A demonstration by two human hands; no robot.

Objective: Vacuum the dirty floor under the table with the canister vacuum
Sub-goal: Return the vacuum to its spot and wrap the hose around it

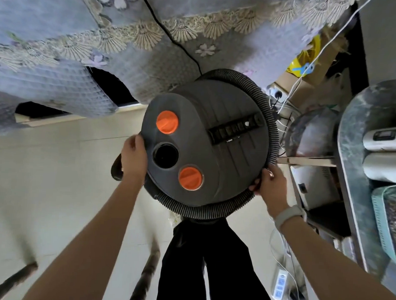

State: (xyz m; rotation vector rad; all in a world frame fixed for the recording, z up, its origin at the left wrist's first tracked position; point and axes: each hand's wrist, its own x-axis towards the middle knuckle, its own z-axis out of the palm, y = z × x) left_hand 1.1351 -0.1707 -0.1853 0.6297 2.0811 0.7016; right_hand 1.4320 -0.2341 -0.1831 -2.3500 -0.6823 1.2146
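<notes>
In front of you hangs a lacy tablecloth [119, 62] with flowers on it, covering the table down low. A thin black cord [172, 38] runs across the cloth. On your right is a crowded spot: a cardboard box [302, 86], white wires [319, 50], and a gray shelf [359, 179] with rolls on it. A white power strip [280, 286] lies on the pale tiled floor [62, 166] near your legs.

Your left hand [133, 157] has its fingers curled around the left edge of the canister vacuum [206, 145]. Your right hand [269, 183] grips the right edge, with its fingers bent over the hose [272, 130]. You hold the vacuum between both hands, close to the table.

The vacuum is round, dark gray and smooth, like hard plastic. It has two bright orange caps [167, 122], one black hole [165, 155] and a black ridged handle [235, 128]. The bumpy black hose wraps around it like a ring.
</notes>
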